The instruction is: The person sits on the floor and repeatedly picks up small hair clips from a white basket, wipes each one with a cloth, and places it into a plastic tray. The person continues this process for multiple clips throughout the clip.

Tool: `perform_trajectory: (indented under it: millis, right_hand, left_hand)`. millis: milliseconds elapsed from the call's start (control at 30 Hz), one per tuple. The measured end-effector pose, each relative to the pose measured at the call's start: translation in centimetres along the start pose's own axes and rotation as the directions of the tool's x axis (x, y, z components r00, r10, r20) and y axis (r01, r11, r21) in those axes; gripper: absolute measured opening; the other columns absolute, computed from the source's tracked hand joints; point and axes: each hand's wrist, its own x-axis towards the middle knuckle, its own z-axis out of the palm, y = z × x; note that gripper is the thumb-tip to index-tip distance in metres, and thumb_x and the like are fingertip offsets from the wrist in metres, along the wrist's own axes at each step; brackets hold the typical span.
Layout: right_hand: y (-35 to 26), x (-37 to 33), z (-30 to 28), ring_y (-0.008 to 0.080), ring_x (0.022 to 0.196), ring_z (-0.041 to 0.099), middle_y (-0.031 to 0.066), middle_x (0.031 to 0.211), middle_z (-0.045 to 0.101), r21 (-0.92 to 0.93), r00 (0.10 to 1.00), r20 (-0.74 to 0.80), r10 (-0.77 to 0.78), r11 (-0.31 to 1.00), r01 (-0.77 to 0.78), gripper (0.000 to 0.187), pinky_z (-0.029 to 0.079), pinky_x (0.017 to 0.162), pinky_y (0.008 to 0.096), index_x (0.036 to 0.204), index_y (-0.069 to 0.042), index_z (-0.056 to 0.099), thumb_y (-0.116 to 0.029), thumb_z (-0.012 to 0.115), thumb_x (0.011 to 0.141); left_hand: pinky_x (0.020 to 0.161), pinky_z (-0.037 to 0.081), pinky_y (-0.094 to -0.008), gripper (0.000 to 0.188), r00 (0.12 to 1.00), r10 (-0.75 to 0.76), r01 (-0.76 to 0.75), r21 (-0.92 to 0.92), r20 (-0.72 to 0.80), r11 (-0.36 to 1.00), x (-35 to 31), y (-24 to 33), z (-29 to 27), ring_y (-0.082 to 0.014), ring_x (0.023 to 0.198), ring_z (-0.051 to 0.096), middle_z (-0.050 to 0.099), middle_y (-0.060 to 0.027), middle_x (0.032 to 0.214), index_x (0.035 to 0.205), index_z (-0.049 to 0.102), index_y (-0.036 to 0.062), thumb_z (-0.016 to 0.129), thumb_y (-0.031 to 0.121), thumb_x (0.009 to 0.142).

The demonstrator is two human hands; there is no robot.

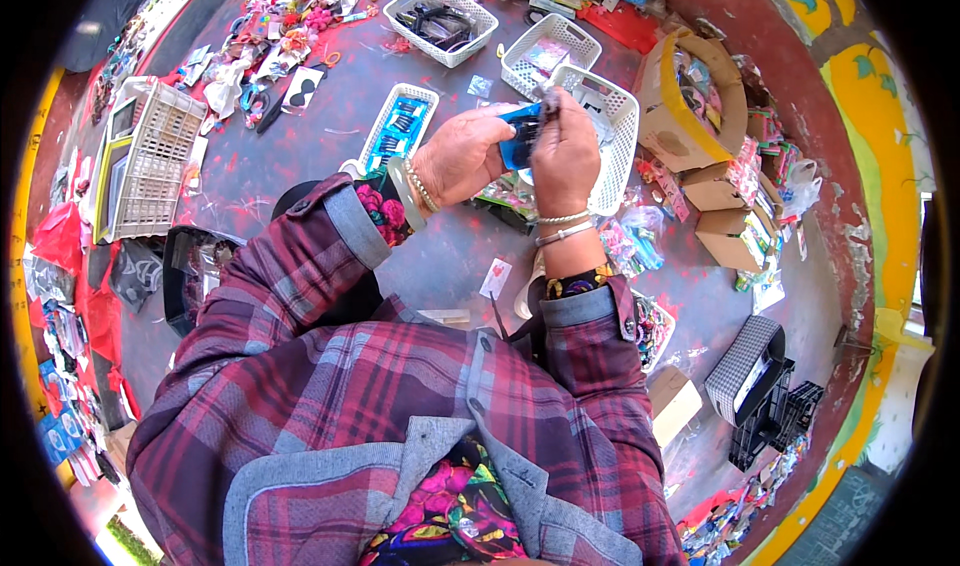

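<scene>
My left hand [462,156] and right hand [565,151] together, both clamped on small flat blue plastic packet [521,134] between them; long axis 12-to-6; white slotted plastic basket [622,116] at 2 o'clock, nearer right hand.

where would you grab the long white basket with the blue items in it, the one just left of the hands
Probably by its long side rims, coming from above with fingers across the narrow width. The long white basket lies flat on the floor with its open top facing up, and its mesh walls look thin, so a pinch over the rim should hold. The left hand is nearest, though both hands now hold a blue packet.
</scene>
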Motion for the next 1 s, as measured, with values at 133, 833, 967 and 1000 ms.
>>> perform_trajectory:
  millis: [133, 833, 967, 1000]
  right_hand:
    - [5.4, 0.4, 0.0, 0.0144, 0.080, 0.060, 0.0061, 0.091, 0.063, 0.580, 0.785, 0.272, 0.556, 0.557, -0.595, 0.030, 0.048, 0.068, 0.0264, 0.110, 0.000, 0.056, 0.000, 0.043, 0.083]
    - [2.6, 1.6, -5.3, 0.0080, 0.073, 0.057, 0.0026, 0.084, 0.062, 0.345, 0.451, 0.880, 0.150, 0.451, -0.823, 0.020, 0.047, 0.065, 0.0208, 0.097, 0.002, 0.063, -0.011, 0.061, 0.081]
    - [3.9, 1.6, -4.4, 0.0068, 0.068, 0.056, 0.0016, 0.083, 0.062, 0.502, 0.679, 0.645, 0.352, 0.475, -0.723, 0.016, 0.046, 0.060, 0.0197, 0.094, 0.001, 0.064, -0.010, 0.060, 0.083]
    - [3.9, 1.7, -4.2, 0.0064, 0.068, 0.056, 0.0020, 0.085, 0.063, 0.584, 0.753, 0.494, 0.436, 0.475, -0.658, 0.017, 0.046, 0.060, 0.0200, 0.097, 0.001, 0.063, -0.009, 0.058, 0.084]
  left_hand:
    - [0.095, 0.040, -0.0425, 0.040, 0.987, -0.136, 0.158, -0.523, 0.082, 0.838, -0.9, 4.1, 1.9, -0.0271, 0.110, 0.052, 0.052, -0.0174, 0.120, 0.123, 0.040, -0.0078, 0.038, 0.005, 0.085]
    - [0.084, 0.047, -0.0288, 0.028, 0.950, -0.296, 0.300, -0.026, 0.097, 0.954, 0.0, 2.4, 1.4, -0.0143, 0.093, 0.059, 0.060, -0.0065, 0.105, 0.111, 0.053, 0.0003, 0.051, 0.018, 0.090]
    - [0.086, 0.047, -0.0312, 0.030, 0.979, -0.193, 0.171, -0.249, -0.067, 0.953, 0.8, 1.3, 0.2, -0.0191, 0.099, 0.058, 0.059, -0.0111, 0.108, 0.115, 0.050, -0.0015, 0.040, 0.018, 0.095]
    - [0.087, 0.047, -0.0326, 0.030, 0.971, -0.214, 0.171, -0.315, -0.107, 0.933, 1.1, 1.3, 0.1, -0.0204, 0.101, 0.058, 0.058, -0.0128, 0.110, 0.116, 0.048, -0.0016, 0.039, 0.018, 0.095]
